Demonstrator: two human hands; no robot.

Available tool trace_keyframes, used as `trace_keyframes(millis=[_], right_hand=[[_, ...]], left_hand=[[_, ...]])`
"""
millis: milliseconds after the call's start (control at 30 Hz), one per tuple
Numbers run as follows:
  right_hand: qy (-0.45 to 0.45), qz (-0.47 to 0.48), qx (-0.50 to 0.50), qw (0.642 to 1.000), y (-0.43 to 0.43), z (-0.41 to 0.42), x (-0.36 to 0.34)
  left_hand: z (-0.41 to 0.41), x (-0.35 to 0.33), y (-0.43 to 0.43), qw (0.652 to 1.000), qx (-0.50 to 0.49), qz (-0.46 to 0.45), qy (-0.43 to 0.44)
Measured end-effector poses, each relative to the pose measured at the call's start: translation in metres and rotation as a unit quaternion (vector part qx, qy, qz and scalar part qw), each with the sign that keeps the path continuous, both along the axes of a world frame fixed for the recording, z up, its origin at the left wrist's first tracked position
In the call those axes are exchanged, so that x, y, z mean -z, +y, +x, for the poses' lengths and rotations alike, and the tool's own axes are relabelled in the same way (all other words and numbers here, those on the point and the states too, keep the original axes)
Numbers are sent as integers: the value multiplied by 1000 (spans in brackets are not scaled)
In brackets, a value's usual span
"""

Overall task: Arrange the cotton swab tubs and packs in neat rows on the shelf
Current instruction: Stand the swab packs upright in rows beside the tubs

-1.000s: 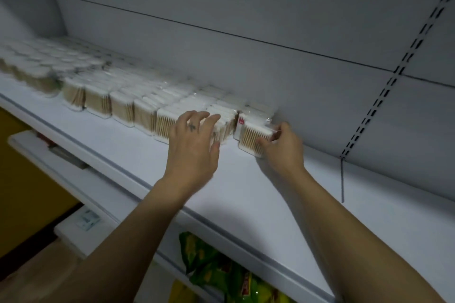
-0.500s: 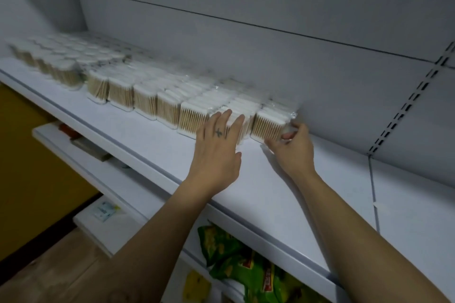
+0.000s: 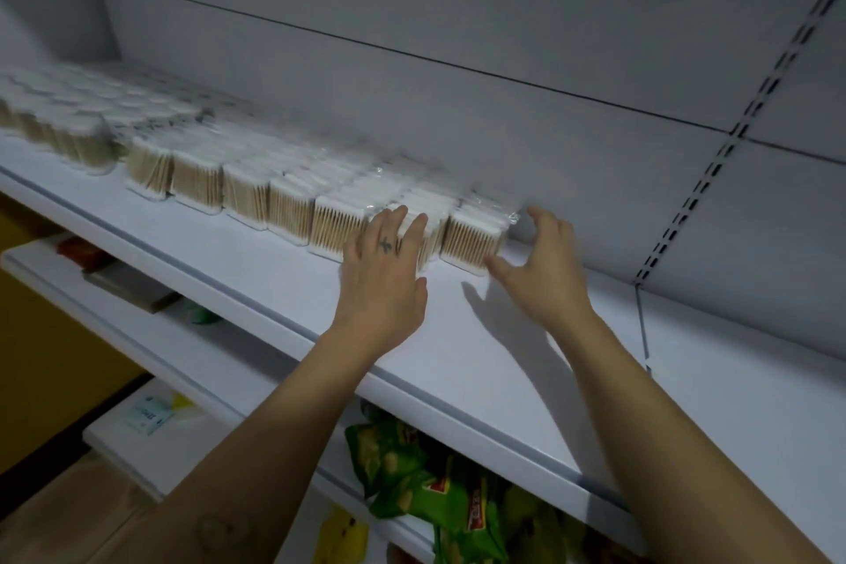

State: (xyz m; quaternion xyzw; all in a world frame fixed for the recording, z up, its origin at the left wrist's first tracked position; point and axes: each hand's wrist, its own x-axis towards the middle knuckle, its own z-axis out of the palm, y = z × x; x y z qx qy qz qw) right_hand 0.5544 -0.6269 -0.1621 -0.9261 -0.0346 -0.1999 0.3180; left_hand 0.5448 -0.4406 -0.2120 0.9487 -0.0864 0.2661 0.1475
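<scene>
Our left hand (image 3: 382, 279) lies flat, palm down, fingers straight and close together. The fingertips rest against the front and top of a clear-wrapped square pack of wooden-stemmed cotton swabs (image 3: 432, 215), second from the end of the front row. We judge this hand is a stop, holding that pack in line so the row does not slide.

Our right hand (image 3: 540, 270) is spread wide and grips nothing. Its thumb reaches to the lower front corner of the last clear-wrapped pack of cotton swabs (image 3: 471, 238), and its fingers curve round behind the pack's far corner. The frame is too blurred to tell whether thumb or fingers touch the wrapper. The hand brackets the pack, which suggests it is there to nudge or square it against its neighbour.

That end pack stands upright between our two hands, close against the pack under our left fingers. Beyond our left hand the long row of matching square swab packs (image 3: 242, 197) runs away in several ranks, front faces roughly level. Past them stand round clear tubs of cotton swabs (image 3: 78, 142).

Everything sits on the white flat metal shelf (image 3: 274, 279), which lies bare to the outside of our right hand. Just beyond our fingertips rises the grey back panel (image 3: 503, 128). Below our forearms, green snack bags (image 3: 412, 472) lie on a lower shelf.

The row looks nearly tidy; a final squaring of the end pack seems the step in hand.
</scene>
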Motion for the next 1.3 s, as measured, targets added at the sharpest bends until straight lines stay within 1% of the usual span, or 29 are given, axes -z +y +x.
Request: trace_keyframes(millis=[67,200,267,433,600,733,900,1100,1300], right_hand=[[-1,-28,-3,1000,0,-16,-6],[-5,-45,-1,999,2,-49,-20],[-9,-51,3,999,1,-66,-26],[-14,-61,28,998,1,-114,-42],[-16,-54,59,997,0,-170,-42],[-31,-44,93,994,-4,-224,-35],[-44,-58,125,990,-9,-277,-37],[-61,-68,122,988,10,-313,-61],[-90,-78,76,990,68,-319,-79]], left_hand=[[-6,-3,-3,1000,8,8,-2],[-29,-12,-15,998,44,-40,15],[-41,-22,-20,996,69,-44,22],[-73,-55,-13,995,99,-24,15],[-118,-69,-2,992,114,-21,44],[-164,-76,-5,987,153,-20,52],[-215,-90,-22,977,210,12,47],[-243,-113,-8,973,229,13,25],[-252,-132,47,979,204,9,12]])
